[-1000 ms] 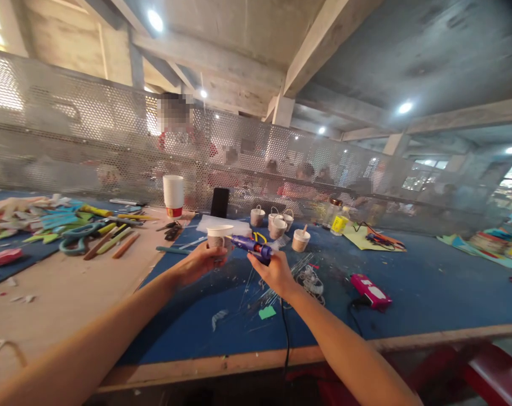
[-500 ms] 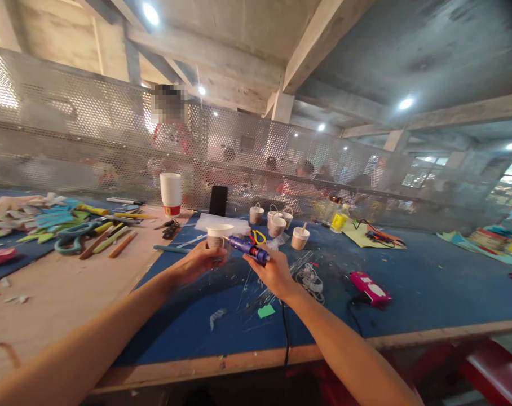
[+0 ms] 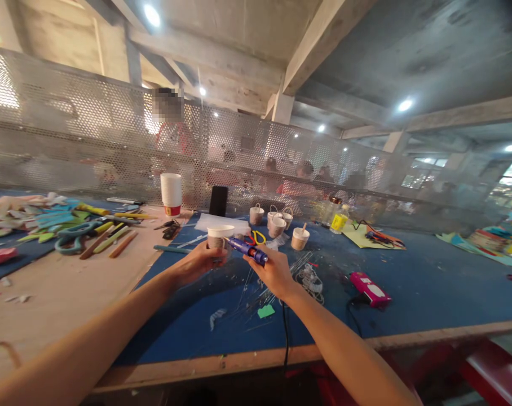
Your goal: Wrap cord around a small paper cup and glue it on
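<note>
My left hand (image 3: 203, 261) is closed round a paper cup (image 3: 217, 237) with a white upper band and a greyish lower part, held upright above the blue mat. In my right hand (image 3: 273, 272) is a purple hot glue gun (image 3: 246, 248), gripped with its nozzle pointing left at the cup's side. The tip is at or very near the cup wall; whether it touches I cannot tell. A black cord (image 3: 285, 332) runs down below my right hand. Behind my hands stand several small cups with handles (image 3: 277, 226) and a cup with a stick (image 3: 300, 239).
Scissors (image 3: 72, 239) and coloured strips lie at left. A stack of paper cups (image 3: 171, 194) and a black phone (image 3: 219, 201) stand near the mesh screen (image 3: 82, 132). Tangled string (image 3: 310, 282), a pink device (image 3: 370, 288) and a yellow-labelled bottle (image 3: 339, 220) are at right. People are behind the screen.
The rear end of the glue gun has shifted very slightly left. My left hand and the cup stay nearly where they were.
</note>
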Action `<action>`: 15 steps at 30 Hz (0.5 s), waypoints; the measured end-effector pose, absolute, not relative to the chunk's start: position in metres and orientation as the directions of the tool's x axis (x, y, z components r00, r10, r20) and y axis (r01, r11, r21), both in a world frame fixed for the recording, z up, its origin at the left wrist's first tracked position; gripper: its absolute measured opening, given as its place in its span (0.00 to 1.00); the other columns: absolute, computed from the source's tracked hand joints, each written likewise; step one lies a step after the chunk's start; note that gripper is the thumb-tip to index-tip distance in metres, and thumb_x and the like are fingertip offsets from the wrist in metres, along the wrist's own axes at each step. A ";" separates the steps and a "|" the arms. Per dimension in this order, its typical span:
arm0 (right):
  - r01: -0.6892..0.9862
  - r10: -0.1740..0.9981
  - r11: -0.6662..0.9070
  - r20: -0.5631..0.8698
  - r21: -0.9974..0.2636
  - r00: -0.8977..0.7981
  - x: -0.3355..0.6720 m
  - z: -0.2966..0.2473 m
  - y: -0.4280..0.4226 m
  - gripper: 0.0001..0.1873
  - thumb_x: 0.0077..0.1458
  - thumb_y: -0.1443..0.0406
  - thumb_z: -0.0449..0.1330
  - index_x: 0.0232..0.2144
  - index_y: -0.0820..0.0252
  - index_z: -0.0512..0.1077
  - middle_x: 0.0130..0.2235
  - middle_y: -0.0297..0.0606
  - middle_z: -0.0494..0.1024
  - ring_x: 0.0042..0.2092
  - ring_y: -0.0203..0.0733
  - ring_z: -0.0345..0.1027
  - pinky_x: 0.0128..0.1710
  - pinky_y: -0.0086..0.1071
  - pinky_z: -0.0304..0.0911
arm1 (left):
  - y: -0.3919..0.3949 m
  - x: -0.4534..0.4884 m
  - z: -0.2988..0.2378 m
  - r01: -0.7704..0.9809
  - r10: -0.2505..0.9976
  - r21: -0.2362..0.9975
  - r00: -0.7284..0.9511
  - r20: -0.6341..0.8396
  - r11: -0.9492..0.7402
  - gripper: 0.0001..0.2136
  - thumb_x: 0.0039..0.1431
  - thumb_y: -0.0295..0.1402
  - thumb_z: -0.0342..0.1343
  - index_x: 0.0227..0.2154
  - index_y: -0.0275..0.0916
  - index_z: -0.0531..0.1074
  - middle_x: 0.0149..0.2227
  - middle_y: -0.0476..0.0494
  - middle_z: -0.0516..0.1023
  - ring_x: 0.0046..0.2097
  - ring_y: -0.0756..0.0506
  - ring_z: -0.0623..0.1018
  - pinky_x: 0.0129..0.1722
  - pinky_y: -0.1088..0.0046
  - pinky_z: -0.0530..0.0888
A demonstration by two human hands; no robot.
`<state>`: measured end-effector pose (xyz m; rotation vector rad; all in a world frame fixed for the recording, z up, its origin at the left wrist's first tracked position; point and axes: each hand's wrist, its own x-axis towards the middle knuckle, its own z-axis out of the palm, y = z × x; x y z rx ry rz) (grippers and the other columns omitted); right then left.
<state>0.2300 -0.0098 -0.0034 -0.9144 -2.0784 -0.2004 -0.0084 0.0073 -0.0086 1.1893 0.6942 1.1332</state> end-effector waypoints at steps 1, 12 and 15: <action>0.673 0.537 0.720 0.749 -0.170 -0.387 0.230 -0.003 -0.010 0.15 0.67 0.53 0.58 0.37 0.58 0.72 0.33 0.38 0.82 0.33 0.40 0.77 0.31 0.28 0.60 | 0.007 -0.008 -0.009 -0.306 0.935 0.952 0.329 0.131 -0.025 0.15 0.49 0.30 0.68 0.40 0.37 0.73 0.31 0.51 0.73 0.30 0.51 0.72 0.30 0.75 0.70; 0.702 0.529 0.701 0.751 -0.125 -0.394 0.231 -0.004 -0.009 0.15 0.67 0.53 0.58 0.37 0.58 0.72 0.32 0.37 0.82 0.32 0.40 0.76 0.30 0.28 0.59 | 0.008 -0.008 -0.010 -0.306 0.932 0.951 0.337 0.137 -0.029 0.14 0.49 0.30 0.68 0.39 0.36 0.74 0.32 0.49 0.73 0.30 0.51 0.71 0.30 0.75 0.69; 0.704 0.519 0.701 0.757 -0.111 -0.397 0.231 -0.004 -0.008 0.15 0.67 0.53 0.57 0.36 0.58 0.71 0.31 0.37 0.82 0.32 0.40 0.77 0.29 0.28 0.58 | 0.007 -0.008 -0.010 -0.303 0.934 0.953 0.332 0.132 -0.027 0.15 0.49 0.31 0.69 0.39 0.36 0.74 0.32 0.49 0.73 0.30 0.51 0.71 0.31 0.75 0.69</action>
